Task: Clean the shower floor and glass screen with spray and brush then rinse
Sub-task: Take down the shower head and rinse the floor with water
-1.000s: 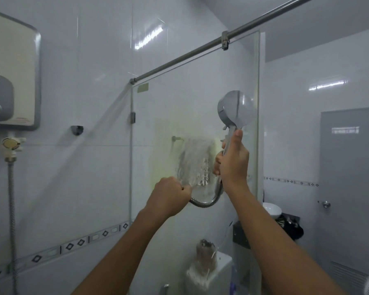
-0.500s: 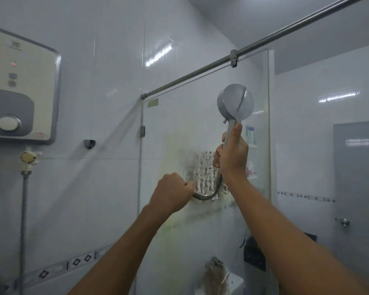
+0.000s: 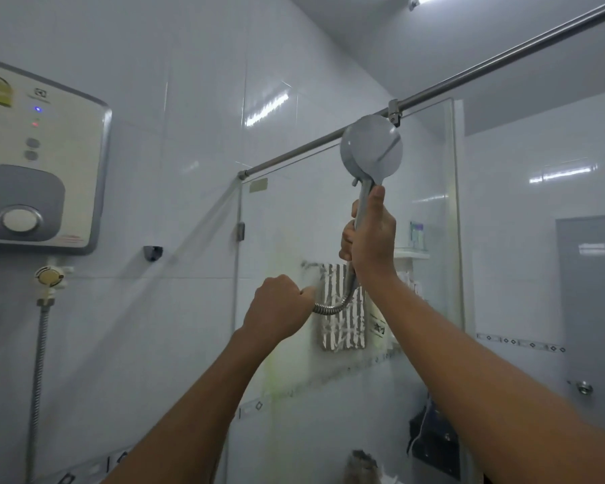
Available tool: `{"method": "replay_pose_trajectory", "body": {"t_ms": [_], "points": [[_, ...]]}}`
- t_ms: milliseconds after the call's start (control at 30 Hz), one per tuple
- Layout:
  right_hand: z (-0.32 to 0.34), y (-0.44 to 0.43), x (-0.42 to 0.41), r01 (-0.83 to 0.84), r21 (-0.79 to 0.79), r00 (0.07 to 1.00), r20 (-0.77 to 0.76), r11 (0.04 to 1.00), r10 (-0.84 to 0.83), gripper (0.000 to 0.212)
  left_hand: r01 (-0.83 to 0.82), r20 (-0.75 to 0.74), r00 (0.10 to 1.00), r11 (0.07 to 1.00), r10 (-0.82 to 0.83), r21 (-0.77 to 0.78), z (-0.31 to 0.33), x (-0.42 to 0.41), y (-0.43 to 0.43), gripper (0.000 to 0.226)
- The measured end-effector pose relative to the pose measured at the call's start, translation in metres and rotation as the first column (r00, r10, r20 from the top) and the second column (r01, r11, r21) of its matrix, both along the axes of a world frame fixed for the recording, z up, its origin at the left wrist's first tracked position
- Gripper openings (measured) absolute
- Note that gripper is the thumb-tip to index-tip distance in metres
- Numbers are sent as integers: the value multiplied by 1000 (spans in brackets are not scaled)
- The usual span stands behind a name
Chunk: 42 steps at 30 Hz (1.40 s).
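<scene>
Metal hose [image 3: 332, 307] disappears inside left hand [image 3: 276, 309]; shower head [image 3: 371, 146] nozzles hidden.

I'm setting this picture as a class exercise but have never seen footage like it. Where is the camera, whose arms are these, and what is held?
There is no machine: a person wears a wide-angle camera on the head, so you look out over their own two arms. The right hand grips the handle of a grey shower head, raised near the top of the glass screen. The left hand is closed round the metal hose that loops down from that handle. A water heater hangs on the tiled wall at left, and a metal rail runs above the glass. Behind the glass hangs what looks like a striped towel. Whether water is running cannot be seen.
</scene>
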State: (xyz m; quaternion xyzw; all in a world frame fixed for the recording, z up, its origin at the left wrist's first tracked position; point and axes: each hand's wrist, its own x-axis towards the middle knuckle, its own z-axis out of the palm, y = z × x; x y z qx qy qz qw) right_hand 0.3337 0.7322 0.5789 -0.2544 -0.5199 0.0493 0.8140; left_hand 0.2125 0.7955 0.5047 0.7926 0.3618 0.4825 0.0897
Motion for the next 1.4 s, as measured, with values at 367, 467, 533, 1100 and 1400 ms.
{"method": "replay_pose_trajectory", "body": {"t_ms": [367,467,533,1100,1400], "points": [[16,8,-1,5,-24,1000,15,1000,-4,50,-13,-36,999,1000,13,-27,15,2,12,40],[15,-2,7,47,4,999,-9,999,-47,51,67,-18,998,998,-67,20,9,8,8,44],[17,-14,14,64,12,997,-51,998,-64,53,112,1,994,993,-112,39,6,13,2,45],[-41,-99,56,240,-152,965,-74,959,-253,53,273,-143,952,962,-271,-7,-28,66,-59,47],[-123,-90,51,242,-339,970,50,909,-239,61,190,-243,946,974,-215,-122,-111,61,-67,41]]}}
